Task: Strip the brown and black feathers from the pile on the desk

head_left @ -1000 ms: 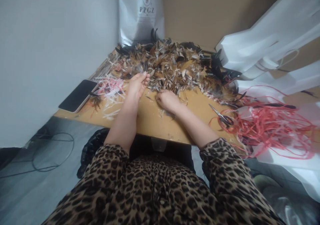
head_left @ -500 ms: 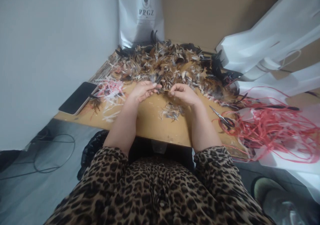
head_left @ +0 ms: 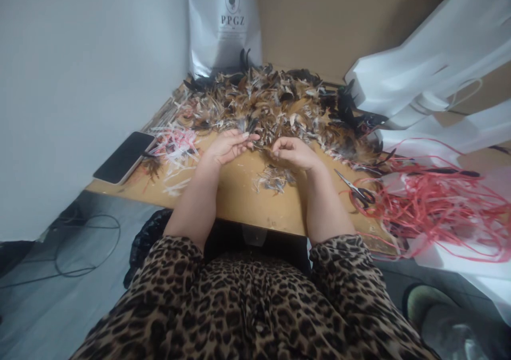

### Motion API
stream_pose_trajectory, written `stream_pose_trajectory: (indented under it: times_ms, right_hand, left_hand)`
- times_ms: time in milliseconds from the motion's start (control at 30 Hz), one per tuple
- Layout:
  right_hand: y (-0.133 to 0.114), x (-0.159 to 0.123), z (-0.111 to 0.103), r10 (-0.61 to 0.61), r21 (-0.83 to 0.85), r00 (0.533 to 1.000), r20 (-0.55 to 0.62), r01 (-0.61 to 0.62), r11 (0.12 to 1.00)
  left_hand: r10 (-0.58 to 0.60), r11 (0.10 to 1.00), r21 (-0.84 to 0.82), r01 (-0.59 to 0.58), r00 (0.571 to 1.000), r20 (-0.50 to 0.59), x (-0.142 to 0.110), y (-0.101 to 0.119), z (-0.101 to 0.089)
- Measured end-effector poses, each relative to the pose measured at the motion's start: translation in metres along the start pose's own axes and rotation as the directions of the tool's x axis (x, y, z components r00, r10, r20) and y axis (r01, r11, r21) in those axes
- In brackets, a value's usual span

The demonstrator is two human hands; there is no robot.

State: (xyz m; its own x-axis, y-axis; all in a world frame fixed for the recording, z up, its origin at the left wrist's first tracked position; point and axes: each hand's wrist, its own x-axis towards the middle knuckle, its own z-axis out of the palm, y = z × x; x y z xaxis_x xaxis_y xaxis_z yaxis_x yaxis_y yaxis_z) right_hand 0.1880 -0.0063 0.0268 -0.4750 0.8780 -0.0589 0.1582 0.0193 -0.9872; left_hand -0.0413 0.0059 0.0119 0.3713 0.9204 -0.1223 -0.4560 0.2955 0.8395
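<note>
My left hand [head_left: 231, 147] is above the front edge of a big heap of brown, black and pale feathers [head_left: 279, 99]. Its thumb and index finger pinch a small dark feather [head_left: 250, 126], which points up against the heap. Across a short gap, my right hand [head_left: 294, 152] has thumb and fingertips pressed together. A thin brownish wisp shows by those fingertips, too small to make out. Below and between the hands, a little pile of pale feather scraps [head_left: 275, 179] lies on the wooden table [head_left: 255, 205].
A phone [head_left: 124, 157] lies at the table's left edge, beside pink and white strips [head_left: 175, 144]. To the right are black-handled scissors [head_left: 357, 188] and a tangle of red ribbon [head_left: 443, 205]. Behind the heap stands a silver-white bag [head_left: 225, 35]; white sheeting [head_left: 423, 67] hangs at right.
My right hand has shifted slightly down and to the right, widening the gap a little. My left hand keeps its pinch almost in place.
</note>
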Motion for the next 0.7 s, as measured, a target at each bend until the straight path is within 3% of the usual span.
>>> stream_pose_trajectory:
  times_ms: [200,433,700]
  right_hand:
    - [0.002,0.000,0.001,0.033,0.058,0.999,0.006,-0.033,0.998]
    - [0.005,0.003,0.002,-0.008,0.090,1.000,-0.012,0.009,0.996]
    - [0.014,0.017,0.014,0.005,0.351,0.979,-0.204,0.068,0.934]
  left_hand:
    - [-0.014,1.000,-0.004,0.014,1.000,0.015,0.001,-0.003,0.002]
    - [-0.032,0.999,0.001,0.032,0.996,-0.078,0.003,-0.006,0.009]
    - [0.040,0.979,-0.187,-0.076,0.982,-0.187,0.013,-0.014,0.014]
